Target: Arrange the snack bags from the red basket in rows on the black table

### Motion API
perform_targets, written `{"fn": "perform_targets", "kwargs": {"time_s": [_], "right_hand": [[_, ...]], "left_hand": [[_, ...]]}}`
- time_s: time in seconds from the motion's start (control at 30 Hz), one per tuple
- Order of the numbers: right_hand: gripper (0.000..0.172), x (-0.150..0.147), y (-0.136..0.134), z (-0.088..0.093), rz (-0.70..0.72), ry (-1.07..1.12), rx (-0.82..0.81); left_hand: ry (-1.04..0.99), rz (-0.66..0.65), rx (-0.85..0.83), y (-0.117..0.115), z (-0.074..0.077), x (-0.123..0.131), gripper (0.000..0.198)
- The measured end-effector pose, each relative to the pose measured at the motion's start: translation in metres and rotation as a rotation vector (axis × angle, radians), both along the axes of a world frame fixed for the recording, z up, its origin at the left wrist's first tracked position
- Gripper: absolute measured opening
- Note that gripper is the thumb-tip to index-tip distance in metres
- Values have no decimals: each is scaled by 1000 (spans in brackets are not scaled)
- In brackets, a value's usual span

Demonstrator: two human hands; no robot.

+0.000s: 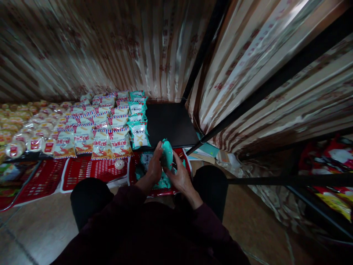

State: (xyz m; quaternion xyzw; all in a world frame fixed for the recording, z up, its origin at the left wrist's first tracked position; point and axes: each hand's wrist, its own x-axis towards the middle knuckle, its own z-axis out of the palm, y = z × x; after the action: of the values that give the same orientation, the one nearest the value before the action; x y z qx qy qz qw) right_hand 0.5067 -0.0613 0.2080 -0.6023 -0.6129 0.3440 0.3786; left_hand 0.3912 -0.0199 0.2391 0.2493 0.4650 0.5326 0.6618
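Between my two hands is a teal snack bag (pixel 167 154), tilted on edge so that its front is turned aside. My left hand (pixel 154 165) grips it from the left, and my right hand (pixel 179 177) holds its lower right side. Below them, more teal bags (pixel 164 182) lie in a red basket (pixel 188 162), partly hidden by my hands. Left of the hands, a column of teal bags (pixel 138 134) stands along the black shelf (pixel 173 123), next to rows of white snack bags (pixel 120 142) with striped tops.
Round wrapped cakes (pixel 35 142) fill the shelf's left part. Red baskets (pixel 95 173) sit below its front edge. Black frame bars (pixel 237 121) cross on the right before a striped curtain (pixel 116 48). Red and yellow packages (pixel 333 158) lie far right.
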Motion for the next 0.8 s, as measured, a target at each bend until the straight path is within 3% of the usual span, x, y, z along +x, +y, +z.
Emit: {"fn": "perform_targets", "kwargs": {"time_s": [0.17,0.4,0.6,0.8], "right_hand": [[64,5,3,-2,-69,207,8],[63,8,9,-13,-111,552,-71],[59,9,21,-18,-112,565,-78],[58,8,38,-18,-142,605,-124]], "left_hand": [[29,-27,23,2,3,-1,42],[-11,-67,28,7,-15,-1,67],[35,-75,138,16,-25,-1,68],[153,25,175,31,-18,1,61]]}}
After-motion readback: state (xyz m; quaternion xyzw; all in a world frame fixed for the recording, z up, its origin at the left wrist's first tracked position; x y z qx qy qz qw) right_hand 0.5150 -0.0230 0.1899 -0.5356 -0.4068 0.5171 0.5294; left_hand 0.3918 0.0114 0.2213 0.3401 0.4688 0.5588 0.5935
